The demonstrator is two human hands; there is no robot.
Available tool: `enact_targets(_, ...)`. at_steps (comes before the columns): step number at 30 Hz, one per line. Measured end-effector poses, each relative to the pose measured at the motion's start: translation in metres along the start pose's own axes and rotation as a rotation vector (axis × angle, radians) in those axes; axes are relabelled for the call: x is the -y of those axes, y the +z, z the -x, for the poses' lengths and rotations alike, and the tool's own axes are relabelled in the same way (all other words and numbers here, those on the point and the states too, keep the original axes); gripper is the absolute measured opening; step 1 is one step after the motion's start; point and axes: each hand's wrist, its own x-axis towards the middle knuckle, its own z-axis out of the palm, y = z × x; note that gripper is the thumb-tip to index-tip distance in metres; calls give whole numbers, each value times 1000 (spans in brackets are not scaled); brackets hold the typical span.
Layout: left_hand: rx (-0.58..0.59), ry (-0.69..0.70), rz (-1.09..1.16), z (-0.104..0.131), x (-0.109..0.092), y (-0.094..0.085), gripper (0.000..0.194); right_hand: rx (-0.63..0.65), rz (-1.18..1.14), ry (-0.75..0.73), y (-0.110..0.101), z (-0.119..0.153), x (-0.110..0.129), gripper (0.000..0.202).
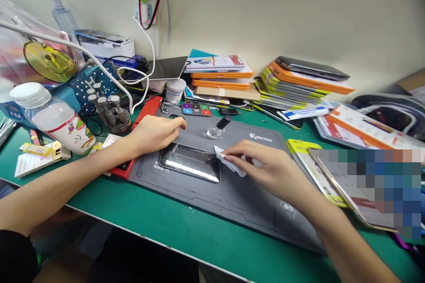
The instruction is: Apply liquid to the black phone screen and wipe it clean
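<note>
A smartphone (191, 166) lies screen up on the dark grey work mat (239, 203), bright reflections across its glass. My right hand (262, 163) pinches a folded white wipe (232, 166) at the phone's right end. My left hand (159, 131) is over the mat just beyond the phone's left end, fingers curled together; whatever they may hold is hidden. A small dark object (173, 116) shows just behind those fingers, too little of it to name. Between my hands, farther back, stands a small clear glass bottle (214, 131) with a black cap.
Stacked phone-part boxes (222, 73) line the wall. A screwdriver stand (113, 112) and a white-lidded plastic bottle (56, 119) are on the left. Flat devices (352, 190) lie beside my right forearm. A white cable (99, 64) arches across the left side.
</note>
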Motion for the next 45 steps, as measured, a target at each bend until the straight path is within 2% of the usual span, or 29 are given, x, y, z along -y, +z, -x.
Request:
enact_targets(5, -8, 11, -10, 0, -1, 1, 28, 84, 151, -149, 5, 11, 11, 34)
enact_targets(12, -98, 31, 23, 0, -1, 2, 28, 164, 260, -155, 0, 13, 25, 39)
enact_targets(14, -87, 27, 20, -1, -1, 1, 28, 150, 263, -179, -4, 14, 25, 34)
enact_targets(19, -75, 38, -18, -2, -2, -1, 29, -2, 182, -147, -15, 13, 23, 25)
enact_targets(22, -75, 41, -28, -2, -3, -2, 29, 14, 147, -188, -12, 11, 25, 24)
enact_targets(30, -118, 50, 23, -1, -1, 4, 28, 5, 207, -259, 16, 14, 36, 34)
enact_targets(39, -38, 20, 30, -2, -4, 2, 28, 14, 329, -246, 20, 20, 42, 39)
enact_targets(45, -43, 18, 58, -1, -5, 1, 28, 16, 234, -167, 17, 20, 43, 35)
